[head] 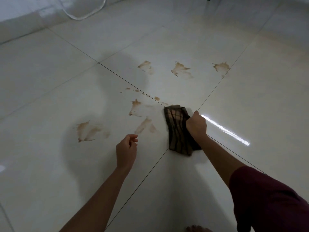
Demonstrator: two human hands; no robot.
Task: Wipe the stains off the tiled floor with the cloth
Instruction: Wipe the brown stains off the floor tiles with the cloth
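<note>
We see our right hand (197, 125) closed over the dark striped cloth (179, 131), with the fingers curled around its right edge, so that the cloth lies flat on the tiled floor (250, 97) and spreads out to the left of these fingers and back toward our wrist. Its far end reaches the place where the tile joints cross. Our left hand (126, 151) hangs above the floor and holds nothing; its fingers are loosely curled, the tips near the thumb. Just beyond these fingertips there is a brown smear (144, 125), and to their left a wider stain (87, 131). Farther ahead of both hands we see three more stains in a row (180, 69). A dark red sleeve (267, 198) covers our right upper arm.
</note>
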